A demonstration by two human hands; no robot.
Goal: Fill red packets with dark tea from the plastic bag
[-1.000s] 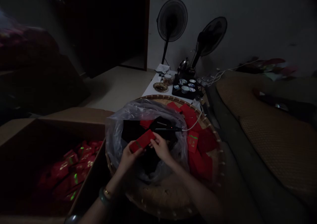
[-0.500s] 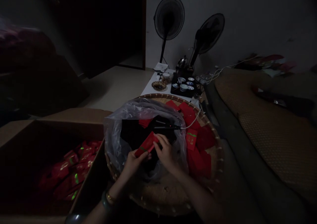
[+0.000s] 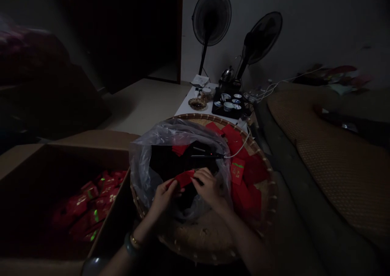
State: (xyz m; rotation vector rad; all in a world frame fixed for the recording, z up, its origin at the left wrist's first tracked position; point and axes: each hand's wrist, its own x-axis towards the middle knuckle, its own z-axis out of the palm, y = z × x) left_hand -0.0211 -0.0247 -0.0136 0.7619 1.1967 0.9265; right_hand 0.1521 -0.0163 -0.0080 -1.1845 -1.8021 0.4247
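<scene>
My left hand (image 3: 164, 197) and my right hand (image 3: 209, 187) both pinch a red paper envelope (image 3: 183, 179), held level above a clear plastic bag (image 3: 143, 174). The right hand covers the envelope's right end. Inside the bag, past my fingers, lies a slim black clamp-like tool (image 3: 207, 155) with a white cord (image 3: 239, 152). The bag sits in a round woven bamboo basket (image 3: 207, 243). Loose red envelopes (image 3: 246, 182) lie on the basket to the right of the bag. A bangle and a thin gold bracelet (image 3: 131, 243) circle my left wrist.
To the left stands a cardboard box (image 3: 100, 140) full of red packets (image 3: 88, 207). Ahead is a low white table (image 3: 185, 107) with a black tea tray and cups (image 3: 228, 104). Two standing fans (image 3: 211, 18) are behind it, and a woven mat (image 3: 335, 158) lies to the right.
The envelope has swung from a steep tilt to nearly level. My right hand has moved onto its right end, and the view has shifted slightly.
</scene>
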